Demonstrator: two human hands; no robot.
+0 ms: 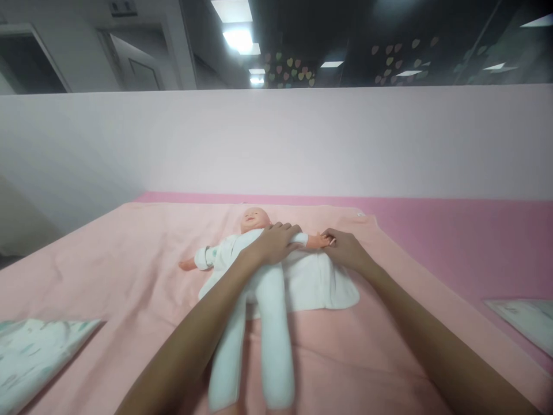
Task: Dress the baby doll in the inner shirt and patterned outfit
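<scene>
A baby doll [273, 323] lies on its back in white clothes, its head away from me. A white wrap-style top [319, 282] is spread out beneath it and to its right, with one cuffed sleeve [206, 257] around the doll's arm on the left. My left hand [277, 242] is bent over the doll's upper chest and the sleeved upper arm on the right; its thumb is partly hidden. My right hand [345, 248] pinches the doll's small hand [320, 241], holding that arm stretched out sideways.
A pink blanket [142, 288] lies under the doll on a brighter pink surface [453, 242]. Folded printed cloths lie at the left [38, 357] and right edge [529, 320]. A low white wall [276, 144] stands behind, with dark glass above.
</scene>
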